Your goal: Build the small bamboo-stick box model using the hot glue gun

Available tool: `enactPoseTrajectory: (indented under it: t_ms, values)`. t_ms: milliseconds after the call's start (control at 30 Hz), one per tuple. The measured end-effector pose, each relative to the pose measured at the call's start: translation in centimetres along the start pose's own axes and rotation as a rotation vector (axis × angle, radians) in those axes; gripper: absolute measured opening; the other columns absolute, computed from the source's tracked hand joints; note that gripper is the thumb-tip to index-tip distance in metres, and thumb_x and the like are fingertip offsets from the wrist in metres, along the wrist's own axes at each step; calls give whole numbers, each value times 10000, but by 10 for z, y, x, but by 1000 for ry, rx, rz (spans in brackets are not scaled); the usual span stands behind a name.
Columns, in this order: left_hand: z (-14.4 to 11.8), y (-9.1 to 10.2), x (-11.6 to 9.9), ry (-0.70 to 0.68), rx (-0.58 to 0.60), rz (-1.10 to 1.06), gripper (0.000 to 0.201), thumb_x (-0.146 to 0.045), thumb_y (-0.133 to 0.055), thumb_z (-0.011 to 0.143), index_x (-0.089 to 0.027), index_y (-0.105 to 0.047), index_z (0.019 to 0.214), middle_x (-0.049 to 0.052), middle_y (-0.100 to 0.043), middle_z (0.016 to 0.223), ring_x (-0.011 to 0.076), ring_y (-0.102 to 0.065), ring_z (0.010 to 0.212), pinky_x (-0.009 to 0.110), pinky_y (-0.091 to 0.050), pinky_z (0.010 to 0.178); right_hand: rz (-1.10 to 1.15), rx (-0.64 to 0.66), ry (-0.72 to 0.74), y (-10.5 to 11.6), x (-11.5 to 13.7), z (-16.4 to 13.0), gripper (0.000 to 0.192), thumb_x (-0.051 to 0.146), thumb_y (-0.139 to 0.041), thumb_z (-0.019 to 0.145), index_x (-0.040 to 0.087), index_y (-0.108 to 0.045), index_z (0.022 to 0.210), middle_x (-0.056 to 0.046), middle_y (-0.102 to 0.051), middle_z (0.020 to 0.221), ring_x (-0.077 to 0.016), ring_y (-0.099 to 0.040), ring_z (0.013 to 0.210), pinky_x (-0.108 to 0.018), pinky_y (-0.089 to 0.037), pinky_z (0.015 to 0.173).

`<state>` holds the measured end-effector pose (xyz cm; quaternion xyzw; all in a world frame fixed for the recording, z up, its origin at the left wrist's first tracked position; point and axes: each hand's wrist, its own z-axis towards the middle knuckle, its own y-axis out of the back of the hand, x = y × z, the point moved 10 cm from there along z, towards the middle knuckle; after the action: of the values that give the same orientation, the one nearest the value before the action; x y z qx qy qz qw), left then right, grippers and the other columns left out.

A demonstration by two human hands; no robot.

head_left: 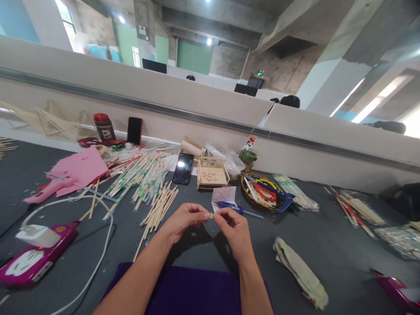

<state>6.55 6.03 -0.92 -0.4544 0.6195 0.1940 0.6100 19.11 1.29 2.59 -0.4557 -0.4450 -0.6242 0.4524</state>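
Though crowded with loose wooden sticks (160, 208), a pink glue gun (55, 188) and a wicker basket (245, 195) of tools, clearly recognizable as one dark grey table (262, 234), placed before a pale low partition (183, 89). Behind it, concrete beams (236, 37) and a green wall (195, 57), under shining lamps (209, 41). Reaching forward with both forearms (141, 275) over a purple cloth (193, 291), and meeting with left hand (187, 221) and right hand (233, 228) near the middle. Bent at the knuckles, with thumb and index fingertip of each hand clamped upon one tiny piece (211, 215). Held so above the table, near a blue-handled tool (230, 207) and a printed card (225, 195). Pale yellowish, rather knobby; too much covered by fingertips to tell its exact shape.
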Motion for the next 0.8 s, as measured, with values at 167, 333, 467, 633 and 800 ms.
enactPoseTrajectory:
  t_ms: [167,333,467,633,800]
  values:
    - [0,-1,0,-1,6,3,264,-379,-813,644,-138,-729,710,14,-628,639,90,-490,577,230,-349,582,-58,3,20,0,1,1,221,393,-640,828,176,-656,785,1,-607,708,-131,-510,641,-235,-393,596]
    - [1,0,1,4,3,1,265,-385,-817,638,-143,-727,700,12,-626,637,97,-499,584,233,-353,584,-78,1,23,0,2,1,220,388,-625,832,177,-654,775,-6,-606,708,-136,-507,643,-239,-397,591]
    - [1,0,2,5,0,2,255,-379,-812,642,-146,-730,704,14,-633,644,98,-504,589,235,-356,593,-84,6,22,-1,2,1,217,385,-623,834,177,-656,781,-8,-611,715,-139,-509,655,-243,-398,607]
    - [1,0,2,6,-6,3,264,-388,-813,637,-145,-732,701,16,-634,642,97,-500,584,236,-354,587,-86,-1,17,0,1,1,220,384,-625,831,173,-656,777,-7,-611,707,-138,-504,645,-244,-392,603]
    - [2,3,3,1,-20,-17,262,-377,-823,633,-141,-728,698,15,-630,644,92,-502,587,223,-357,578,-66,-23,5,2,0,1,240,404,-631,832,171,-668,789,-4,-617,715,-137,-512,659,-240,-397,614]
